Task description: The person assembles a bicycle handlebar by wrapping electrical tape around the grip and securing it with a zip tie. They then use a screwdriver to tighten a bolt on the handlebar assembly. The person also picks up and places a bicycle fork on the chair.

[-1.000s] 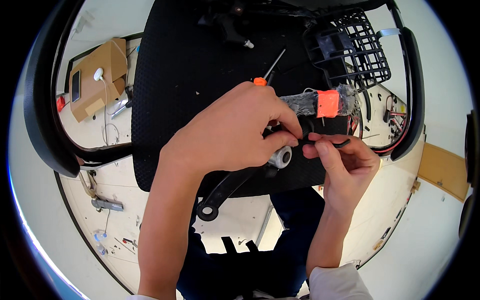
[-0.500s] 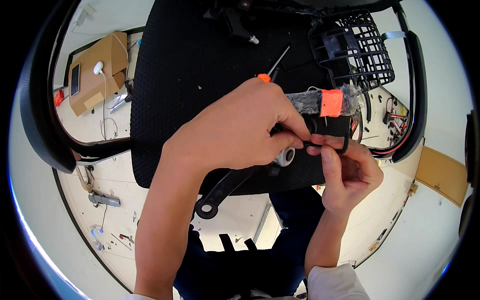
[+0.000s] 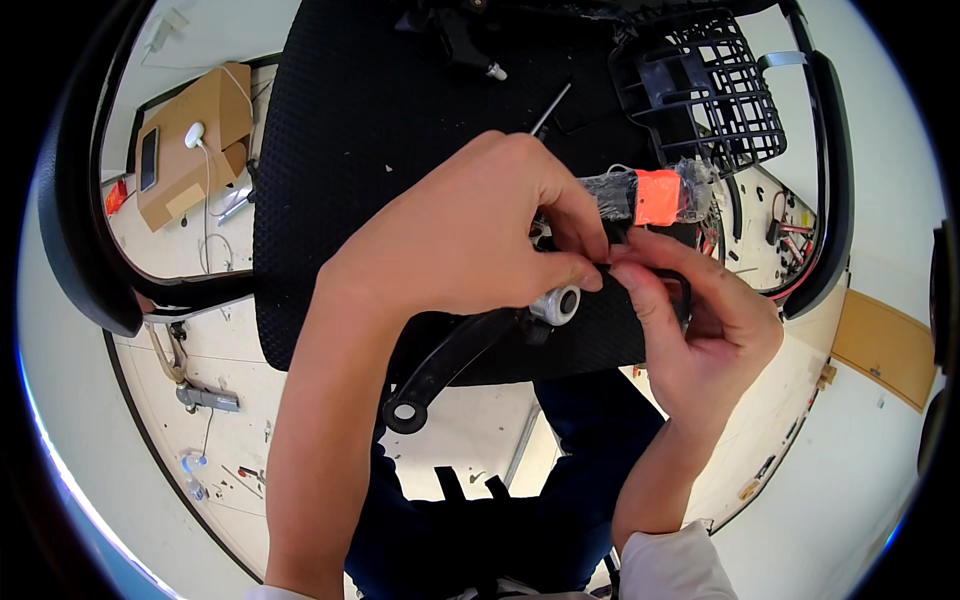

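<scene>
My right hand [image 3: 705,330] is closed, thumb and fingertips pinching a thin black L-shaped hex key [image 3: 685,292] whose bent end shows beside the fingers. My left hand [image 3: 470,235] meets it from the left, thumb and fingers pinched together; what lies between them is mostly hidden. Beneath the left hand is a black curved arm [image 3: 450,355] with a ring at its lower end and a silver round fitting [image 3: 557,305] at its upper end. It rests over the front of the black chair seat [image 3: 340,140]. A screwdriver shaft [image 3: 551,108] sticks out beyond the left hand.
A black plastic basket [image 3: 735,90] stands at the far right of the seat, near a plastic-wrapped piece with an orange label [image 3: 657,197]. Dark metal parts [image 3: 460,45] lie at the back. Chair armrests [image 3: 85,220] flank both sides. A cardboard box [image 3: 190,150] and tools are on the floor.
Both hands have shifted slightly up, the left also leftward, still close together. The right fingers have curled further round the hex key. The screwdriver's orange handle is now covered by the left hand.
</scene>
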Available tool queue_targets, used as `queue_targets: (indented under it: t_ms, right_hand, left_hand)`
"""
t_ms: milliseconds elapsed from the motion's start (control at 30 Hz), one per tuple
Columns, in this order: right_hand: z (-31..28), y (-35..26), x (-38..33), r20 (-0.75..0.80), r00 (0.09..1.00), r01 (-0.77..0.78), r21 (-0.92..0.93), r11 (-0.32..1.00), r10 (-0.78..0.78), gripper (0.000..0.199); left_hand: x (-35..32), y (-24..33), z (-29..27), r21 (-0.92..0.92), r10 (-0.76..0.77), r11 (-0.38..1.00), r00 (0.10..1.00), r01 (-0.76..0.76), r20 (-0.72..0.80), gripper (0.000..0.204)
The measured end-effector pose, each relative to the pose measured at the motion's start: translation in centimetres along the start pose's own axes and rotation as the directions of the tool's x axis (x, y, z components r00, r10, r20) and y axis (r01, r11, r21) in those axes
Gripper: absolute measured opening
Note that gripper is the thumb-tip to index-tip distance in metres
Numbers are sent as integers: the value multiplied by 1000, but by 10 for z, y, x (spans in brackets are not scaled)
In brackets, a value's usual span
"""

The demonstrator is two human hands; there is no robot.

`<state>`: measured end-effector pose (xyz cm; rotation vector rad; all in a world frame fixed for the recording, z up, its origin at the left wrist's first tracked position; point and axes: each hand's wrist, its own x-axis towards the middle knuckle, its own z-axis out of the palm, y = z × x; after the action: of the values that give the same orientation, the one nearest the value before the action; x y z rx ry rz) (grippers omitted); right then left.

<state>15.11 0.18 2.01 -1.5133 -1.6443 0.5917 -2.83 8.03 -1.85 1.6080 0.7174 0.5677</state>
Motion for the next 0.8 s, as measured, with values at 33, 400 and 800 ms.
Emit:
queue_targets:
  t_ms: [33, 400, 800]
  right_hand:
    - [-2, -1, 2, 48, 998, 44, -28, 999, -43, 26]
    - [3, 8, 9, 162, 984, 64, 103, 993, -81, 49]
    - [11, 4, -8, 44, 998, -49, 130, 990, 43, 16]
  left_hand:
    - [-3, -4, 3, -16, 16, 1000, 1000, -16, 6, 18]
    - [-5, -8, 0, -59, -44, 997, 999, 44, 10, 17]
    - [-7, 1, -3, 39, -122, 992, 992, 123, -14, 20]
